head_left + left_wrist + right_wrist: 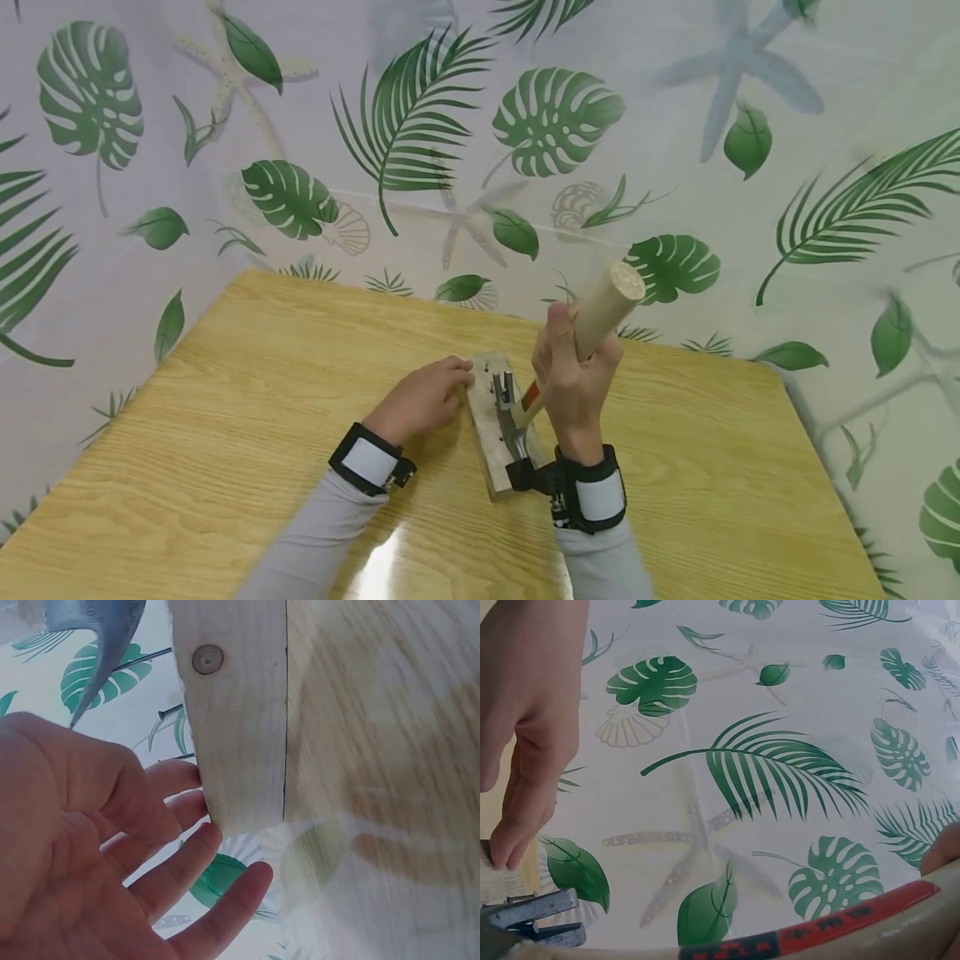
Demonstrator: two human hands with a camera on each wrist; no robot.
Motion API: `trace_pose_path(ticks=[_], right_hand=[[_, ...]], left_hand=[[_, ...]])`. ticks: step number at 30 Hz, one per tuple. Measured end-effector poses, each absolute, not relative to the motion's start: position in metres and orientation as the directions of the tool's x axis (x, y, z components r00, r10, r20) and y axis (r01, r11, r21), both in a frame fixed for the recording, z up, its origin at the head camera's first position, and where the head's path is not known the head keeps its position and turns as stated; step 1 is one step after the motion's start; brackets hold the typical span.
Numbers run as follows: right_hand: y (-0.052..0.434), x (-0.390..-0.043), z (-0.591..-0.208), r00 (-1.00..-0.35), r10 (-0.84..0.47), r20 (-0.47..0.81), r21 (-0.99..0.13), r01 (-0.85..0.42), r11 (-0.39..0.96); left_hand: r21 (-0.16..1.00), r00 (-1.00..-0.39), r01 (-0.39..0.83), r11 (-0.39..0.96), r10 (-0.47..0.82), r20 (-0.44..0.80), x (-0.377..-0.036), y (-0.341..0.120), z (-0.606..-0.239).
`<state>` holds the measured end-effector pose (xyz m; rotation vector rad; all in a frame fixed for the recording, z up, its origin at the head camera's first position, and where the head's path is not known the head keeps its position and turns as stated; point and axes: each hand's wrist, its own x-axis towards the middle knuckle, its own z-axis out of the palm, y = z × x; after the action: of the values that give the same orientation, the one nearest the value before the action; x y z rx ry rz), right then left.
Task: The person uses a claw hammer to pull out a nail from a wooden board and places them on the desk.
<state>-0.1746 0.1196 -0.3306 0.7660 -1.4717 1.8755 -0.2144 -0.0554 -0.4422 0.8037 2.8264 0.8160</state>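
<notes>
Right hand (573,379) grips wooden-handled claw hammer (592,329), steel claw hooked at a nail in pale wooden block (487,425); nail not yet out. Left hand (423,400), fingers relaxed, steadies block on tabletop (225,433).

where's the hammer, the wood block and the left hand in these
hammer (600,312), head view, on its wooden handle
wood block (236,720), left wrist view, on its pale face
left hand (420,400), head view, on the back of the hand

A: What sort of place?
B: A makeshift recording booth: leaf-and-starfish printed sheeting (465,150) hangs from nine to three o'clock round a bare wooden surface (225,433).
</notes>
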Motion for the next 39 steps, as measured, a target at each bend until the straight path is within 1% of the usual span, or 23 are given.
trace_pose_path(ticks=[4,8,10,13,15,19,24,26,29,35,39], right_hand=[[0.12,-0.165,-0.33,-0.6,0.17,0.782,-0.55,-0.792,-0.265],[0.119,-0.155,-0.329,-0.558,0.216,0.801,-0.497,-0.821,-0.28],[0.119,-0.151,-0.329,-0.533,0.217,0.818,-0.47,-0.836,-0.284],[0.119,-0.147,-0.328,-0.516,0.212,0.83,-0.451,-0.844,-0.292],[0.121,-0.146,-0.327,-0.516,0.22,0.828,-0.447,-0.844,-0.297],[0.125,-0.144,-0.325,-0.529,0.246,0.812,-0.452,-0.837,-0.308],[0.133,-0.14,-0.32,-0.549,0.256,0.796,-0.453,-0.82,-0.35],[0.136,-0.137,-0.317,-0.553,0.258,0.792,-0.442,-0.812,-0.382],[0.14,-0.135,-0.314,-0.55,0.266,0.791,-0.42,-0.806,-0.416],[0.146,-0.133,-0.308,-0.536,0.268,0.801,-0.406,-0.814,-0.415],[0.149,-0.132,-0.305,-0.553,0.268,0.789,-0.426,-0.807,-0.41]], left_hand=[[0.508,-0.864,0.455,0.731,0.5,0.054,-0.213,-0.055,-0.441],[0.519,-0.867,0.45,0.727,0.494,0.061,-0.211,-0.057,-0.439],[0.52,-0.867,0.45,0.726,0.494,0.061,-0.21,-0.057,-0.439],[0.521,-0.87,0.448,0.726,0.488,0.068,-0.209,-0.057,-0.441],[0.525,-0.873,0.45,0.722,0.48,0.088,-0.209,-0.055,-0.441],[0.552,-0.865,0.484,0.679,0.466,0.184,-0.208,-0.05,-0.438],[0.631,-0.796,0.573,0.524,0.539,0.275,-0.202,-0.038,-0.43],[0.651,-0.773,0.589,0.479,0.57,0.279,-0.2,-0.034,-0.428],[0.675,-0.759,0.591,0.443,0.589,0.277,-0.197,-0.029,-0.425],[0.708,-0.756,0.572,0.415,0.601,0.258,-0.198,-0.024,-0.425],[0.705,-0.756,0.573,0.418,0.602,0.257,-0.199,-0.023,-0.426]])
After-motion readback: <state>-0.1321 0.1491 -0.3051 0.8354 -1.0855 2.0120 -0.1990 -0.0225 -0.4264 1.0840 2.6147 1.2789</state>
